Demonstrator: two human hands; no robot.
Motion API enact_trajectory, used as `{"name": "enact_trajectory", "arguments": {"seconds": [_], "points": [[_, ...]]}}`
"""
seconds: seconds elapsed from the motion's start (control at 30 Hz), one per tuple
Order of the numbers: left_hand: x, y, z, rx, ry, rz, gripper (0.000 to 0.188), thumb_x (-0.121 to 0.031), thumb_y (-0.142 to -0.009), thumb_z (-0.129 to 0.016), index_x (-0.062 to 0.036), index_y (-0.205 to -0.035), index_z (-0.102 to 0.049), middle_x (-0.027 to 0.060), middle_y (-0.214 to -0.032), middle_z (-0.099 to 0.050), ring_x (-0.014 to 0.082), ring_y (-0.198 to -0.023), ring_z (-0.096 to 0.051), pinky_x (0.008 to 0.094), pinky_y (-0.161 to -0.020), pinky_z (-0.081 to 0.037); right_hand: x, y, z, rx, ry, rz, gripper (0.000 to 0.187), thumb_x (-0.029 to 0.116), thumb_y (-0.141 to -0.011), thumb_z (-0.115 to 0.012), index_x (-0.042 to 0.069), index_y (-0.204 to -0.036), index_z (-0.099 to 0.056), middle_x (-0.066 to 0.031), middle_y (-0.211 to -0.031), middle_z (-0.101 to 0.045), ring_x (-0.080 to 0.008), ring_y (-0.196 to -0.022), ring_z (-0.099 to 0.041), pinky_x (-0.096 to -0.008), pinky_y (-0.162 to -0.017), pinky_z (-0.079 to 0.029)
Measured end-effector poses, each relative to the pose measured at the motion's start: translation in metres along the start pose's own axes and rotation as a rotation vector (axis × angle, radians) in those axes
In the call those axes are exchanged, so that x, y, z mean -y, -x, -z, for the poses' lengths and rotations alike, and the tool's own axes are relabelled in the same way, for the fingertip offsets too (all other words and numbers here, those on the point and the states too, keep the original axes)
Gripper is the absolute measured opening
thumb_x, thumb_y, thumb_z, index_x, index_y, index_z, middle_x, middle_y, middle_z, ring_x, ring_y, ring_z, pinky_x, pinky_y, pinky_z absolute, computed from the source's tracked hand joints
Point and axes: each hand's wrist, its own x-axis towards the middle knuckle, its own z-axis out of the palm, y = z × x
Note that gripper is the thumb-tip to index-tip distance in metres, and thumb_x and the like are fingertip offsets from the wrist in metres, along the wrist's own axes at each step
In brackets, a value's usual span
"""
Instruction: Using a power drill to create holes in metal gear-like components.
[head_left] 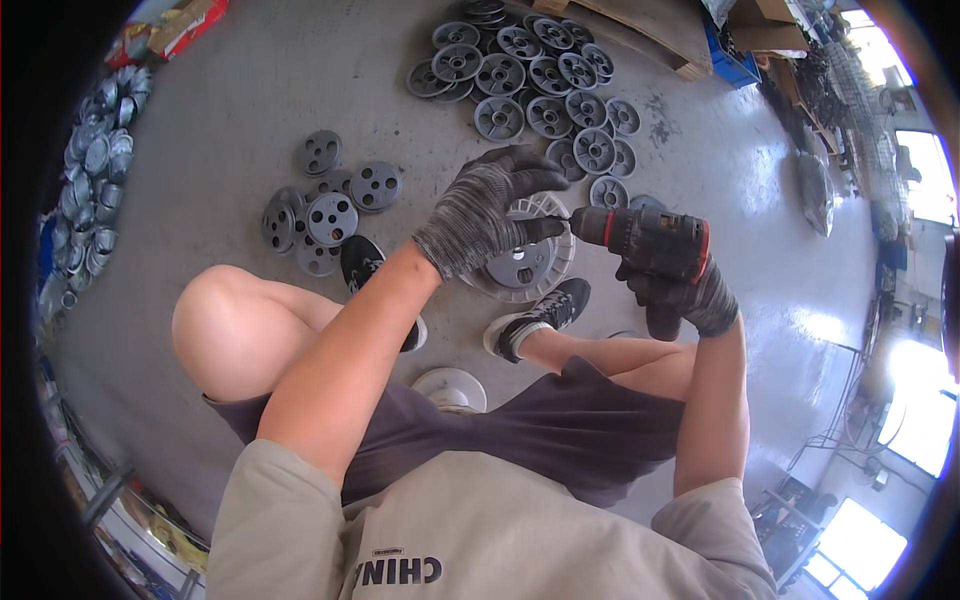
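Observation:
My right hand (pixel 690 295), in a grey and black work glove, grips a black cordless drill (pixel 650 240) with red trim. The drill lies sideways, its chuck turned left toward my other hand. My left hand (pixel 490 210), gloved alike, is raised with its thumb and fingers apart, the thumb tip close to the drill's tip. Whether they touch cannot be made out. Below the hands, between my shoes, a grey wheel-like disc (pixel 520 268) sits inside a pale ribbed ring (pixel 560 262) on the floor. My left hand hides part of both.
Several grey spoked discs (pixel 500 76) are heaped ahead. A smaller group of grey discs with holes (pixel 331 219) lies to the left. Shiny metal parts (pixel 97 155) are piled at the far left. A wooden pallet (pixel 650 40) and a blue crate (pixel 735 65) stand at the back right.

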Motion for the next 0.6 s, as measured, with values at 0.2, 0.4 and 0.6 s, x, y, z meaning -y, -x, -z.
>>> {"name": "enact_trajectory", "arguments": {"seconds": [0.2, 0.4, 0.6], "points": [[-0.032, -0.022, 0.004, 0.151, -0.566, -0.321, 0.034, -0.026, -0.075, -0.09, -0.0132, -0.106, -0.082, 0.0048, -0.124, -0.074, 0.0325, -0.132, -0.061, 0.0474, -0.115, -0.045, 0.009, 0.006, 0.0, -0.083, -0.016, 0.004, 0.041, 0.0, -0.082, -0.083, 0.005, -0.121, -0.071, -0.0038, -0.102, -0.076, -0.0114, -0.087, -0.071, -0.0331, -0.07, -0.061], [-0.025, -0.033, -0.009, 0.117, -0.668, -0.5, 0.034, -0.027, -0.075, -0.086, -0.0167, -0.107, -0.082, 0.0021, -0.119, -0.076, 0.0307, -0.129, -0.063, 0.0514, -0.114, -0.043, 0.013, 0.012, 0.0, -0.132, -0.132, -0.035, 0.049, 0.002, -0.084, -0.085, 0.005, -0.129, -0.066, -0.0022, -0.102, -0.073, -0.0107, -0.085, -0.069, -0.0313, -0.07, -0.06], [0.008, -0.045, -0.021, 0.141, -0.807, -0.488, 0.027, -0.026, -0.078, -0.083, -0.0197, -0.104, -0.081, -0.0008, -0.113, -0.076, 0.0284, -0.129, -0.064, 0.0516, -0.115, -0.041, 0.001, 0.0, -0.003, -0.169, -0.111, -0.127, 0.043, 0.006, -0.085, -0.085, 0.002, -0.125, -0.069, -0.0034, -0.102, -0.073, -0.0124, -0.083, -0.068, -0.0322, -0.071, -0.059]]}}
